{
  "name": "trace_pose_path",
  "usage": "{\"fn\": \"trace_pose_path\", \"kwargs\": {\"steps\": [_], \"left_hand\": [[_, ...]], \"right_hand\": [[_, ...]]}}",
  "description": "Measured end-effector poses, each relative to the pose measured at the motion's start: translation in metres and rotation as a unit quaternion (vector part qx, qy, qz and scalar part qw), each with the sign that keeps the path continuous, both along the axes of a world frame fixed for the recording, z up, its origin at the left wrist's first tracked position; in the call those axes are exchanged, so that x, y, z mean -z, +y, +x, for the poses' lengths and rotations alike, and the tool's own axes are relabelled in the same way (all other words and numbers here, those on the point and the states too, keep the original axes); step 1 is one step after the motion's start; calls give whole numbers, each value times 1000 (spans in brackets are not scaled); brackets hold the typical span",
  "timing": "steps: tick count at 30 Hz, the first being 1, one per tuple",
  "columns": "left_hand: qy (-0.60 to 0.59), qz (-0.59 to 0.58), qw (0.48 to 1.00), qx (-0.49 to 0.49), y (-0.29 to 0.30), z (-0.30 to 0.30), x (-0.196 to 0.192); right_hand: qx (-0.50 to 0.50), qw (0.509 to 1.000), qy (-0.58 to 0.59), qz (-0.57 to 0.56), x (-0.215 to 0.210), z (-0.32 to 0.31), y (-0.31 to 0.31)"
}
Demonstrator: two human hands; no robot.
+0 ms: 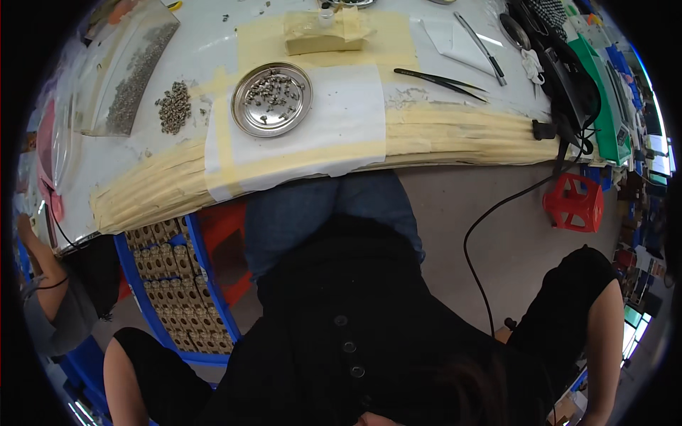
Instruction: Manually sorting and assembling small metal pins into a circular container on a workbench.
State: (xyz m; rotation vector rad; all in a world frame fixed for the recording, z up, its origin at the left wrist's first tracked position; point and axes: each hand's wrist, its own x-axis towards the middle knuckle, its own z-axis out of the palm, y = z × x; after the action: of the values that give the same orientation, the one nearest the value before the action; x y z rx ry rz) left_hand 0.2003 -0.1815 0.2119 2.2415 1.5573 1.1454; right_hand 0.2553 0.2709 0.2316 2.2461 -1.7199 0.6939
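Neither hand is shown: both arms are seen only as upper arms hanging at the lower corners of the view, the left arm (131,369) at seven o'clock and the right arm (604,334) at four o'clock, so the spread of the fingers cannot be told. The nearest work lies far ahead at twelve o'clock: a round metal dish (272,99) of small metal parts is set on white paper on the tabletop (440,135). A loose heap of small parts (174,106) is seen just to its nine o'clock, black tweezers (440,83) to its three o'clock, long axis running left to right. The dish is placed slightly nearer the left arm.
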Motion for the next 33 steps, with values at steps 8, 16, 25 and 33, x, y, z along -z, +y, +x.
{"fn": "trace_pose_path", "kwargs": {"steps": [8, 16, 25, 33], "left_hand": [[7, 43, 999, 21, 8, -16, 9], [-53, 80, 986, 138, -17, -24, 24], [-326, 84, 893, 299, 106, -138, 85], [-423, -10, 896, 132, 255, -116, 132]], "right_hand": [[105, 994, 5, -23, -12, 58, 37], [39, 980, -193, -34, 15, 7, 119], [51, 908, -388, -150, 80, -47, 241], [244, 793, -469, -302, 122, -75, 253]]}}
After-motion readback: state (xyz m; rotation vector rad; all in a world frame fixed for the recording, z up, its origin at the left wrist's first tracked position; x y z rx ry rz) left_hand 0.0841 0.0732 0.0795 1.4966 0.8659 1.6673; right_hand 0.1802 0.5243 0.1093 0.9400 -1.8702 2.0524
